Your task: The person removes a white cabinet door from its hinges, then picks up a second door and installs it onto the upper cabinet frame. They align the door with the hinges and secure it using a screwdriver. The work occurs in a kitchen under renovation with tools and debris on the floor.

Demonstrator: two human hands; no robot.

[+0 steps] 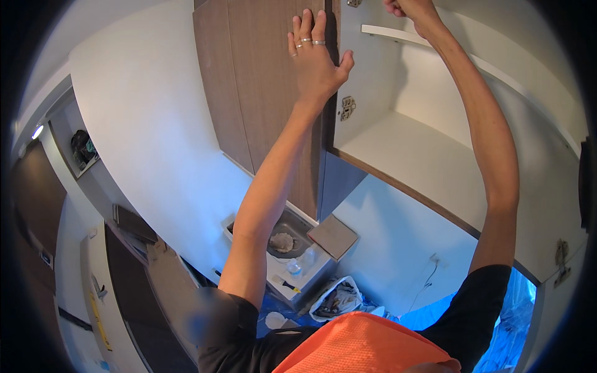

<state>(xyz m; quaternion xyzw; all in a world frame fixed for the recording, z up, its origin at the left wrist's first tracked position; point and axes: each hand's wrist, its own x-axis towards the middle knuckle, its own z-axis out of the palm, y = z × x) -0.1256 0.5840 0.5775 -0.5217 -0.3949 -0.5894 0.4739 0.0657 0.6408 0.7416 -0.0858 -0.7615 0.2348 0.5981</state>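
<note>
My left hand (316, 68) lies against the brown wood-grain cabinet door (267, 93) near its edge, fingers stretched out, with rings on them. High up, my right hand (418, 12) reaches into the white open cabinet (429, 133), above its shelf (398, 32). Its fingers look curled together and the frame's top edge cuts part of the hand off, so anything in them cannot be made out. A metal hinge (347, 107) sits on the cabinet's side wall, below another hinge (354, 3) close to the right hand.
Below are a sink (298, 225), a plastic bottle (293, 267), a brush (287, 284) and a cardboard-coloured box (334, 237). A white bag of rubble (336, 298) stands on the floor by blue sheeting (513, 317). A loose wire (429, 280) hangs from the wall. The cabinet's lower edge (404, 194) juts out over these.
</note>
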